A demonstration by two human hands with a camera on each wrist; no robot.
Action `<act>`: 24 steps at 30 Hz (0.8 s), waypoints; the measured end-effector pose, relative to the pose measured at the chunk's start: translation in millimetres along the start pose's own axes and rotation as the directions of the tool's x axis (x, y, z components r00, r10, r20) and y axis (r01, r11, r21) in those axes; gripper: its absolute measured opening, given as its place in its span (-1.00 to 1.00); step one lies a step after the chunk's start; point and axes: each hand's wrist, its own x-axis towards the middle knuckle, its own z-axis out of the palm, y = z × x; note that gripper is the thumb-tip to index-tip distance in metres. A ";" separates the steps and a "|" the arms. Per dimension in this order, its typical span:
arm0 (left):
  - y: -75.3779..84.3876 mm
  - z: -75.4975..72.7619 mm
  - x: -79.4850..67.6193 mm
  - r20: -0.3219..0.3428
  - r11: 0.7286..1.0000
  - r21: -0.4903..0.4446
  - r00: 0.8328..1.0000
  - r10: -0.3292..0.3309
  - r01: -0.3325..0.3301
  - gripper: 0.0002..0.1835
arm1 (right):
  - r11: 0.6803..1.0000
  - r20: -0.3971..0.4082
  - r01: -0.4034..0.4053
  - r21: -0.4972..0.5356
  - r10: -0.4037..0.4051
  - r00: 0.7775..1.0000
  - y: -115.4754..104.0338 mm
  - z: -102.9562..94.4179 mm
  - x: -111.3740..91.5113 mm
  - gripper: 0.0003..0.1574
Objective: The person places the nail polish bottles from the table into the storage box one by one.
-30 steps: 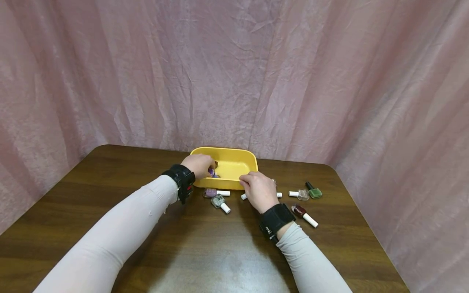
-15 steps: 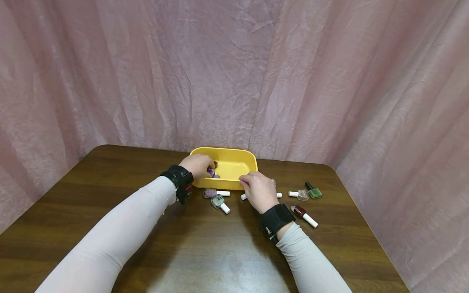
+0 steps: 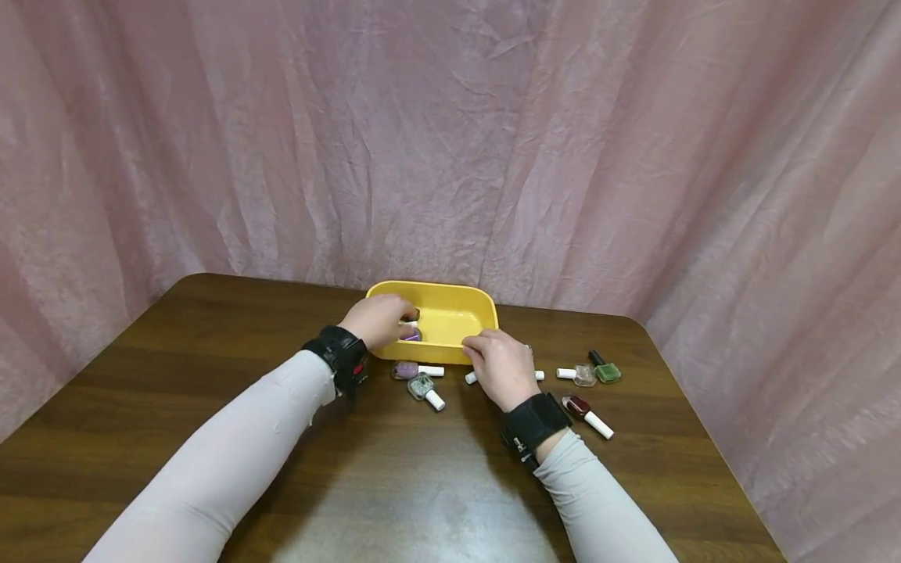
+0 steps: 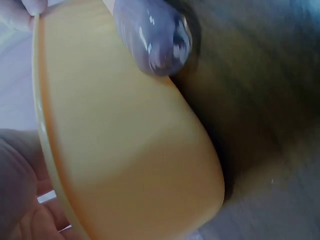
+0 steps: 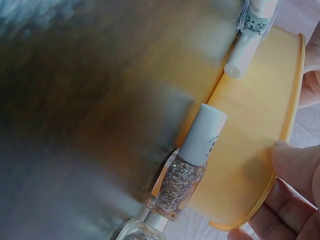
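Observation:
A yellow plastic bin (image 3: 429, 353) stands near the table's back edge. My left hand (image 3: 375, 320) reaches over its left end, thumb and fingers apart around a purple nail polish bottle (image 3: 412, 335) lying inside. Slivers of white show between those fingers in the left wrist view. My right hand (image 3: 503, 366) grips the bin's front rim, thumb outside and fingers inside, as the right wrist view shows. Before the bin lie a mauve nail polish bottle (image 3: 406, 371) and a clear one with dark glitter (image 3: 421, 385). A glitter bottle (image 5: 177, 182) lies below my right hand, mostly hidden in the head view.
On the brown wooden table (image 3: 366, 485), to the right, lie a clear polish bottle (image 3: 584, 376), a green one (image 3: 608, 373) with a black cap and a dark red one (image 3: 577, 405). A pink curtain (image 3: 450, 141) hangs behind the table.
My left hand has drawn slightly left and its fingers have spread off the purple bottle, baring more of it and its white cap. The right hand stays on the rim.

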 end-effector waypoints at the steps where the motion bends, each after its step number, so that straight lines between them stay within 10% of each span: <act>1: 0.2 0.5 -2.1 -0.021 1.000 -0.005 1.000 -0.007 0.007 -0.66 | 1.000 -0.001 0.001 0.000 -0.001 1.000 -0.8 0.0 0.4 -0.91; 24: 3.1 -0.3 -47.0 -0.315 0.995 0.055 0.944 0.100 -0.087 -0.52 | 1.000 0.002 0.010 0.016 -0.010 1.000 -1.6 -1.6 0.7 -0.90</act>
